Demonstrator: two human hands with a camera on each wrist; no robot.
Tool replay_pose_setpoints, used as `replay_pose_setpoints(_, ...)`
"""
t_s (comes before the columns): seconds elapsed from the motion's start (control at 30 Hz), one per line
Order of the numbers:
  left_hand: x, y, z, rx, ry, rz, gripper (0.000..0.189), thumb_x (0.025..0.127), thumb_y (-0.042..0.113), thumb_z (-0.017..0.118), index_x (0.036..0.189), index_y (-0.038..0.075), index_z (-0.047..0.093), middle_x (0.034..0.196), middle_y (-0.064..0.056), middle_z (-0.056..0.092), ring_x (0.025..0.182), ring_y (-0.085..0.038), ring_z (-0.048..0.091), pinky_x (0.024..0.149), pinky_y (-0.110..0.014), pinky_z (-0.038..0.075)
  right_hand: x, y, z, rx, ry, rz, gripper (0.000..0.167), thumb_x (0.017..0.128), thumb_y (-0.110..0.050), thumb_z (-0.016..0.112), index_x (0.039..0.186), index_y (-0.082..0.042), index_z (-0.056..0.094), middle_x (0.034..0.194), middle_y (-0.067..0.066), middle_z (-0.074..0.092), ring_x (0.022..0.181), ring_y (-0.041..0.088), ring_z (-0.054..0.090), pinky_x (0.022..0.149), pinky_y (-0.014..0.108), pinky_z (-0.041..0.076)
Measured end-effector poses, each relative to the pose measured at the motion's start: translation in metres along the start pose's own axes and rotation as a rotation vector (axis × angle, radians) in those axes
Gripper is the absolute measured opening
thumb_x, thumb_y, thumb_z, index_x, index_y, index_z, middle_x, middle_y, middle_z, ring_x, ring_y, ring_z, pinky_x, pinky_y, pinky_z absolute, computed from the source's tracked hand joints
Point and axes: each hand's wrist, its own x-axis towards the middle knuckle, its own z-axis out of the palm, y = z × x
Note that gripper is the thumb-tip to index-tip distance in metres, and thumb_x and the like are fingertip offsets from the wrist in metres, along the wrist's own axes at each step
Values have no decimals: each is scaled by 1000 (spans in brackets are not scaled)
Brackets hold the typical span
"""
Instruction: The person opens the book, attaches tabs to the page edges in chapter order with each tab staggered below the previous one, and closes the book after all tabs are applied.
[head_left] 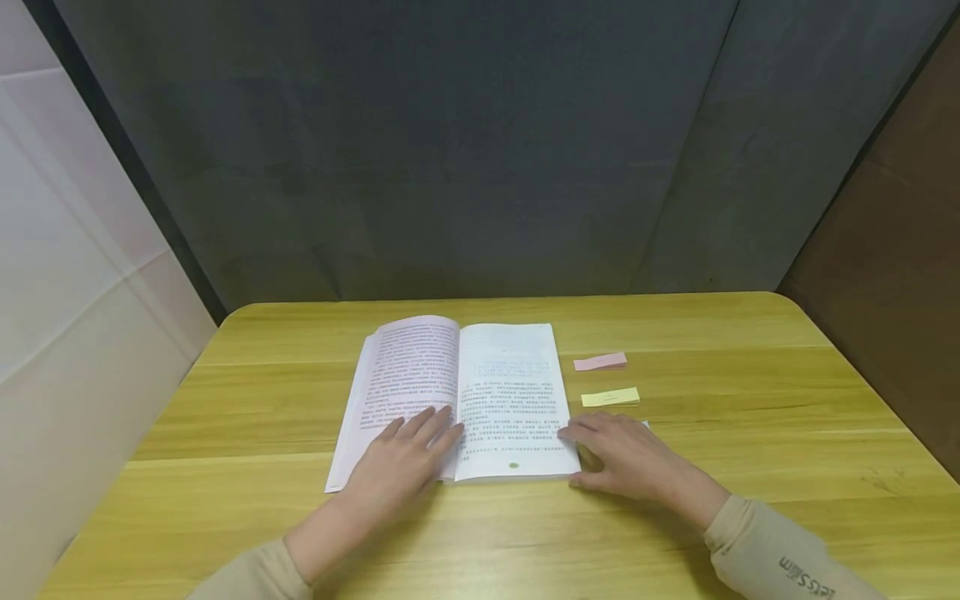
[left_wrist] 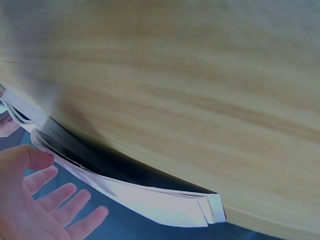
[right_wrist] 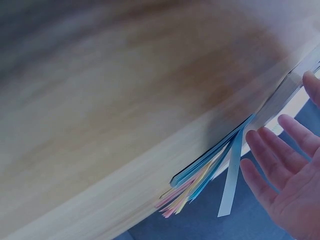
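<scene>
An open paperback book (head_left: pixel 510 400) lies on the table with printed text on both pages. Across the lower part of its left page rests my left hand (head_left: pixel 397 458), its fingers spread and slightly bent. My right hand (head_left: pixel 626 454) is at the book's lower right edge, fingertips at the page margin and thumb by the lower corner. The left wrist view shows the book's bottom edge, the left pages bowing upward. A blue pad of sticky strips (right_wrist: pixel 231 175) appears beside my right fingers in the right wrist view; in the head view that hand mostly hides it.
Right of the book lie a pink pad of sticky strips (head_left: pixel 600 362) and, nearer, a yellow pad of sticky strips (head_left: pixel 611 397). The wooden table (head_left: pixel 247 417) ends at a dark curtain (head_left: pixel 420 167) behind, with a white panel (head_left: pixel 82 250) on the left.
</scene>
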Motion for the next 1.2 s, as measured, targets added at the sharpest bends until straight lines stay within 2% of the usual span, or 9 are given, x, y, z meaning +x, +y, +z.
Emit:
replay_pose_setpoints(0.33,-1,2,1,-33,-80,-62,34,80,18,56,112,5,55,115,-15,51,99,-31,52,55,-36,50,1,1,1,-9,6,-9,56,74,-40,66,117,-6,55,114,8,53,105,25,49,82,44,41)
replay_pose_setpoints(0.57,0,0,-2,-144,-218,-170,39,83,21,52,119,8,51,120,-13,49,104,-30,50,61,-43,48,2,2,-1,3,2,-6,53,76,-40,64,116,-6,55,113,8,54,104,24,49,82,43,40)
replay_pose_setpoints(0.7,-1,-3,-3,-150,-258,-226,39,80,25,54,116,9,50,109,-10,54,92,-28,54,56,-42,46,9,4,-5,-1,0,-2,47,76,-37,64,113,-9,57,106,2,58,91,18,52,75,36,42)
replay_pose_setpoints(0.8,-3,-8,-3,-130,-280,-261,33,78,30,57,103,9,52,90,-5,54,76,-24,54,48,-37,42,20,4,-10,-12,5,0,43,77,-35,63,111,-9,57,100,1,60,82,17,52,67,34,41)
replay_pose_setpoints(0.93,-8,-15,-4,-111,-313,-294,29,75,37,60,88,12,51,75,1,46,64,-20,48,44,-34,37,43,3,-19,-5,28,-11,40,79,-34,61,109,-8,59,98,4,61,84,19,55,66,33,44)
replay_pose_setpoints(1.03,-13,-20,-5,-105,-323,-310,32,74,40,61,84,11,51,72,1,43,62,-20,46,44,-35,37,66,2,-24,19,33,1,36,81,-34,60,106,-8,62,99,3,61,86,17,56,68,31,45)
replay_pose_setpoints(1.2,-18,-26,-7,-82,-310,-319,39,71,43,61,87,8,55,73,-2,45,63,-22,48,45,-35,39,110,-5,-25,31,5,48,31,81,-34,60,102,-12,63,96,-1,61,84,13,54,70,30,44)
